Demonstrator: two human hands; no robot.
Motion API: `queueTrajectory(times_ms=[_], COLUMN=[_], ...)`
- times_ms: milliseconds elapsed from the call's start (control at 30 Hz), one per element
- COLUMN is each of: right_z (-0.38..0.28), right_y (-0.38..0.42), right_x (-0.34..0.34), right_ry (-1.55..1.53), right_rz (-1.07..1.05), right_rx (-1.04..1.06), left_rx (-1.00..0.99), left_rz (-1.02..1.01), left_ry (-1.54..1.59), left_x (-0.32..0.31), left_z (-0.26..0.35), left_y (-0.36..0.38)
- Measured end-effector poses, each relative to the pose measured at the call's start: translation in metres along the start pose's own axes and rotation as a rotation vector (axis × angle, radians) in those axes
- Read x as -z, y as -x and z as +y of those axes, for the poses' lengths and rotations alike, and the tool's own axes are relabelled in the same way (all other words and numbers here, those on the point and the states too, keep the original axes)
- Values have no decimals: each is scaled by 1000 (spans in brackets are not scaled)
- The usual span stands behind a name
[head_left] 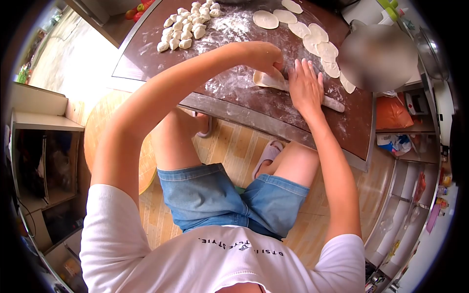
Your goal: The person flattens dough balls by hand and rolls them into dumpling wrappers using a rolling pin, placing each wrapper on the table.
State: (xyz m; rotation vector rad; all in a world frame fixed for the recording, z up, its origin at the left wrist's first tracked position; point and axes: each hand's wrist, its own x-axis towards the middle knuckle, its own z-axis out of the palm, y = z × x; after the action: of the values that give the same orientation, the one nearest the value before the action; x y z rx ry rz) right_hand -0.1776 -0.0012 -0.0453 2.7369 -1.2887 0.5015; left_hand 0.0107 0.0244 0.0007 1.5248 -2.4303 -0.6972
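My left hand [264, 57] reaches in over the floured table [234, 90], its fingers curled down at the edge of a dough round [263, 79]. The round lies partly under the left end of a floury rolling pin [333, 103]. Flat on the pin's middle rests my right hand [306, 88], fingers stretched out, with the pin's right end showing past it. Thin flat dough wrappers [327, 52] overlap in a curved row beyond the right hand. A cluster of small white dough pieces [185, 27] sits at the table's far left.
A blurred round shape [378, 57] is at the table's right. Shelves [408, 124] with a red bag [392, 113] stand on the right, a cabinet [46, 122] on the left. A round wooden top [107, 117] is left of my legs, below the table's edge.
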Motion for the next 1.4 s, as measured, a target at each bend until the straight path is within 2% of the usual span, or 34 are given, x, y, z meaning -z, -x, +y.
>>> queueTrajectory(times_ms=[100,200,300,400,500,600,700,800,900,1033,1133,1267,1400], right_z=[9,7,-6,-12,-15,-13,-8,-4,-10,-22,-16,-1,2], right_y=[-24,-12,21,55,60,47,16,-3,29,74,62,-12,-18], right_x=[-12,-10,11,27,31,22,5,-6,10,37,28,-3,-8], right_ry=[-16,-33,-76,-156,-163,-86,-2,-9,-56,-143,-134,-38,-43], right_rz=[11,16,-16,-30,-30,-1,53,70,22,-6,-5,27,37], right_rx=[-46,-16,28,55,68,66,35,20,57,94,81,1,-9], left_rx=[46,65,-103,18,17,-72,-1,165,-3,-51,-36,19,112], left_rz=[31,6,65,18,5,86,98,-54,-30,66,84,63,-9], left_ry=[-80,-19,-6,79,160,169,179,89,7,115,131,50,-21], left_x=[-2,2,-9,-9,-4,-6,-5,8,-5,-10,-11,-3,1], left_z=[-11,-4,-9,-4,-7,-14,-15,12,-4,-14,-15,-7,-4], left_y=[-12,-11,-8,-8,-5,-5,-2,3,-5,-7,-7,-4,-14])
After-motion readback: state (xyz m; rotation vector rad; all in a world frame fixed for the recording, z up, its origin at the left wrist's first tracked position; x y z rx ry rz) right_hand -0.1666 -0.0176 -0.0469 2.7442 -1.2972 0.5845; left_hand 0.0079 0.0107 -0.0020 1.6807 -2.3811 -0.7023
